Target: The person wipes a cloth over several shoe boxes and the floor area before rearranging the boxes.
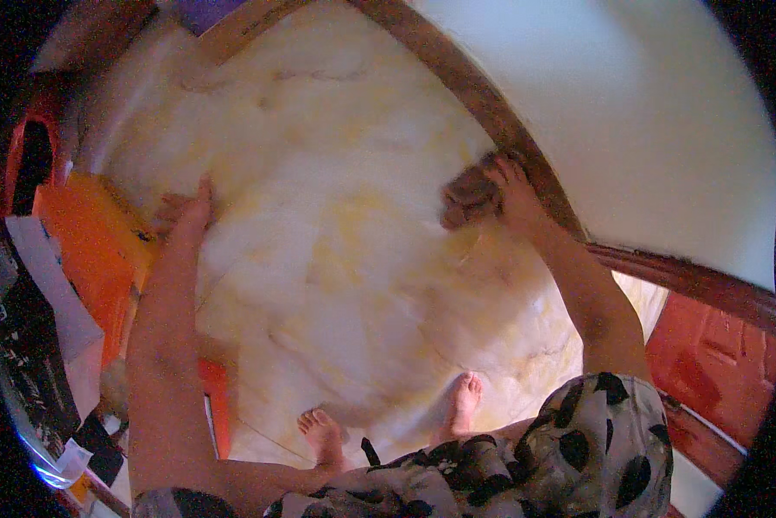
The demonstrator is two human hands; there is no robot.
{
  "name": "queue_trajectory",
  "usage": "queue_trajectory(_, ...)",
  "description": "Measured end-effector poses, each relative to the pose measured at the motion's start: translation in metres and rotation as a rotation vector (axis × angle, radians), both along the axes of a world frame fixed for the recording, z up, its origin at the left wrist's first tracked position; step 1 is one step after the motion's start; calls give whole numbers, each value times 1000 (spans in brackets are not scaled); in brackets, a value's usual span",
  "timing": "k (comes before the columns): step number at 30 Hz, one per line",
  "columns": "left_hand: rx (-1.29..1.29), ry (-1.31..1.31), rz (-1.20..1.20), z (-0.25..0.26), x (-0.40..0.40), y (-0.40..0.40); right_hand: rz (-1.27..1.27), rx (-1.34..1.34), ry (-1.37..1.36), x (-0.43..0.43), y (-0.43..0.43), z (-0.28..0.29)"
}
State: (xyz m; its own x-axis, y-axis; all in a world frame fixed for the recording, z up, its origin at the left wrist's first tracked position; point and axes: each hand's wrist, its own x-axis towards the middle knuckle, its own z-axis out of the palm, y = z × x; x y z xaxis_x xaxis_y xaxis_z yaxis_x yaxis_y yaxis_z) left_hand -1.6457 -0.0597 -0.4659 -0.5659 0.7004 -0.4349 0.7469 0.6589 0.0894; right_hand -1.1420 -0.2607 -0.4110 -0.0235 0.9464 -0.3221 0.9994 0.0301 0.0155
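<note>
My right hand (516,191) is at the right, its fingers over the edge of a crumpled dark cloth (471,194). The cloth is bunched up on the marbled floor (355,272), close to the brown baseboard (491,110). Part of the cloth lies under my fingers and is hidden. On the left, my left hand (187,210) is low over the floor with fingers apart and nothing in it. Blur hides whether it touches the floor. An orange panel-like object (90,252) stands beside that hand.
My bare feet (320,427) are on the floor at the bottom. A white wall (653,129) rises at the right, above a reddish door (711,362). Dark and pale items (31,343) crowd the left edge. A purple thing (206,13) shows at the top.
</note>
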Motion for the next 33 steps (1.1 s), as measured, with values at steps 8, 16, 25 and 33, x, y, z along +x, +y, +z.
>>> queue_trajectory(8, -30, -49, -162, 23, 25, -25, -273, -396, 104, 53, -156, 92)
queue_trajectory(16, -192, -68, -460, 18, 96, -175, -219, 275, 233, -25, -60, 93)
queue_trajectory(25, -207, -95, -329, 27, 139, -216, 263, 750, -12, -52, 111, 96)
queue_trajectory(33, -197, -120, -303, 27, 122, -199, 25, 188, -76, -24, 49, 87)
